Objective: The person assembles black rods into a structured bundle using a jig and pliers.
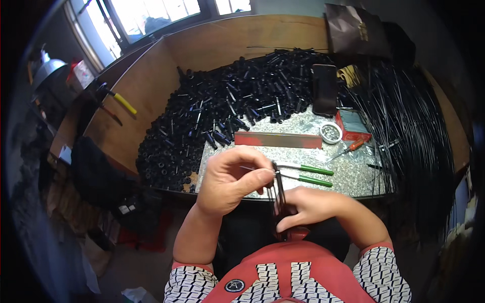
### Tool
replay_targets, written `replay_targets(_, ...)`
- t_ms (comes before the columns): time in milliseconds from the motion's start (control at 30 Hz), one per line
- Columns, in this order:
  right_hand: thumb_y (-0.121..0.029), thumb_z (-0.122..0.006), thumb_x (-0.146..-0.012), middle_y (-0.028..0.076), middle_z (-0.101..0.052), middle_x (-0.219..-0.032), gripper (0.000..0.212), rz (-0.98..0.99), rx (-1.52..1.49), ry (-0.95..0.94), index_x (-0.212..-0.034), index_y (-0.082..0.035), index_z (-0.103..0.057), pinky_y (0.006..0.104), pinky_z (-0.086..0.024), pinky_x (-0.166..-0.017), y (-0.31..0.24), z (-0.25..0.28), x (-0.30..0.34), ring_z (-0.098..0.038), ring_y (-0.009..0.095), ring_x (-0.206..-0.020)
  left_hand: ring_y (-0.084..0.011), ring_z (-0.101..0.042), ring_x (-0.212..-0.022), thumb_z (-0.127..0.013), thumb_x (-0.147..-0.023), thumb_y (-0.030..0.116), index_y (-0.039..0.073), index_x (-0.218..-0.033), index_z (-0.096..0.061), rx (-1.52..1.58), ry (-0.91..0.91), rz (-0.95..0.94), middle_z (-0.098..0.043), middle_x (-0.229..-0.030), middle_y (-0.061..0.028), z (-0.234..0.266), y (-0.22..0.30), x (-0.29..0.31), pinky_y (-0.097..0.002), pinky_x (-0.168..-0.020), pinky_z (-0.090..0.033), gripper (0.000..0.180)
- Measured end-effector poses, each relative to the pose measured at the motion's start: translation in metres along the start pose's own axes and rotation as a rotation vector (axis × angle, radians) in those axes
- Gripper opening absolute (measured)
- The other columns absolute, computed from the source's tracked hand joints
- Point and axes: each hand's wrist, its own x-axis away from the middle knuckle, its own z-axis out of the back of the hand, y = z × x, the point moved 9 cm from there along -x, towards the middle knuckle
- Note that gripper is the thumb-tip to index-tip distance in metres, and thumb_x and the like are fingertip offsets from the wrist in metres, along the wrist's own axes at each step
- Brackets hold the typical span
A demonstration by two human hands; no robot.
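- One wood-walled bench (242, 35) spans the view, with a speckled work surface (371, 182) at its near side.
- Across it sprawls a heap of black tubular parts (242, 88).
- At the right, long black rods (419, 111) lie in a dense bundle, their ends drooping over the near edge.
- The person's red apron (323, 262) carries a round dark badge with a pale emblem; any lettering there is too small to read.
- At the back right stands a dark paper bag (356, 31) with faint gold print, not legible.
- The left hand (230, 182) has thumb and forefinger pinched together at the top of a slender dark piece (279, 194).
- The right hand (310, 204) is curled around that same piece lower down; the hands are close but not clasped, and the piece is roughly upright between them, before the person's body.
- A red-and-grey bar (278, 140) lies crosswise beyond the hands.
- A dark phone (324, 88) lies by the heap.
- A green-handled tool (316, 181) rests just beyond the right hand.
- A red-and-grey box (356, 126) sits beside the rods; its markings are unreadable.
- An orange-handled screwdriver (356, 145) lies near the box.
- A round white dish (322, 136) holds small bits.
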Motion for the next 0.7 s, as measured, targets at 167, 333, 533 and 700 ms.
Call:
replay_targets(167,-0.017,-0.078,-0.077,0.002,-0.06,-0.073,0.02,0.268,-0.207,0.308,-0.081,-0.002,-0.064,0.0268,-0.043,-0.059,-0.058,0.066,0.009,-0.053,0.008,-0.066,-0.0098,-0.059,-0.074,-0.067,-0.082,-0.005,-0.002,-0.086,-0.064,-0.024,-0.079,0.062,-0.062,-0.084,-0.0064,-0.021,0.0,-0.005,-0.0214,-0.063,-0.047,0.005)
replay_targets(333,-0.007,-0.075,-0.077,0.002,-0.065,-0.074,0.011,0.279,-0.257,0.647,-0.076,-0.001,-0.065,0.0241,-0.045,-0.064,-0.053,0.072,0.012,-0.058,0.009,-0.07,-0.0053,-0.059,-0.075,-0.069,-0.084,-0.001,-0.001,-0.086,-0.064,-0.105,0.088,0.031,-0.063,-0.082,-0.0019,-0.005,-0.003,-0.003,-0.0201,-0.065,-0.048,0.005)
replay_targets(533,-0.005,-0.066,-0.086,0.009,-0.067,-0.08,0.008,0.274,-0.589,0.683,-0.088,0.002,-0.062,0.0278,-0.054,-0.072,-0.036,0.067,0.0,-0.065,0.015,-0.077,-0.0058,-0.061,-0.074,-0.068,-0.085,0.001,-0.003,-0.092,-0.063,-0.238,0.183,0.021,-0.065,-0.083,-0.0028,0.008,-0.007,-0.007,-0.0194,-0.064,-0.051,0.009)
replay_targets(700,-0.006,-0.062,-0.089,0.012,-0.068,-0.078,0.009,0.208,-0.639,0.673,-0.085,0.001,-0.059,0.0283,-0.055,-0.067,-0.026,0.069,-0.006,-0.066,0.017,-0.07,-0.0093,-0.062,-0.079,-0.062,-0.088,0.0,-0.002,-0.095,-0.063,-0.176,0.453,-0.106,-0.066,-0.087,-0.0076,0.053,-0.005,0.014,-0.0216,-0.067,-0.051,0.007)
